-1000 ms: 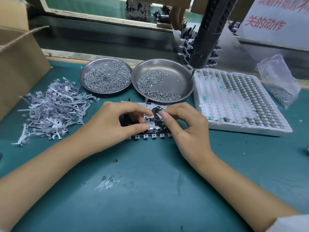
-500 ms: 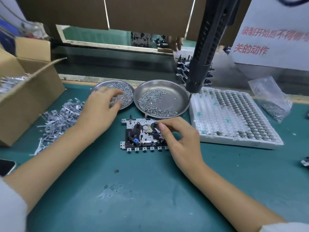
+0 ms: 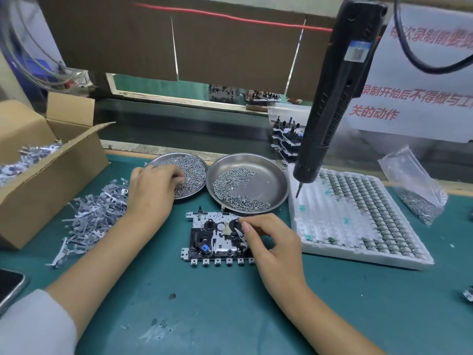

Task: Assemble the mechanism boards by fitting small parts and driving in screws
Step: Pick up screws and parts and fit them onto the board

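A mechanism board (image 3: 215,239) of metal and black plastic lies flat on the green mat. My right hand (image 3: 271,242) rests on the board's right side, its fingertips pinching a small metal part near a black hub. My left hand (image 3: 153,190) reaches into the left steel dish (image 3: 197,160) of small screws, fingers curled down among them; I cannot see what they hold. A second steel dish (image 3: 271,180) with screws stands just behind the board. A black electric screwdriver (image 3: 330,103) hangs tip-down above the white tray.
A white foam tray (image 3: 358,242) of small parts lies to the right. Grey metal levers (image 3: 94,216) are piled at the left beside an open cardboard box (image 3: 46,180). A plastic bag of screws (image 3: 414,185) sits far right. A phone (image 3: 10,285) lies at the left edge.
My left hand has left the board and moved back-left into the left screw dish. My right hand stays on the board. The camera has tilted upward.
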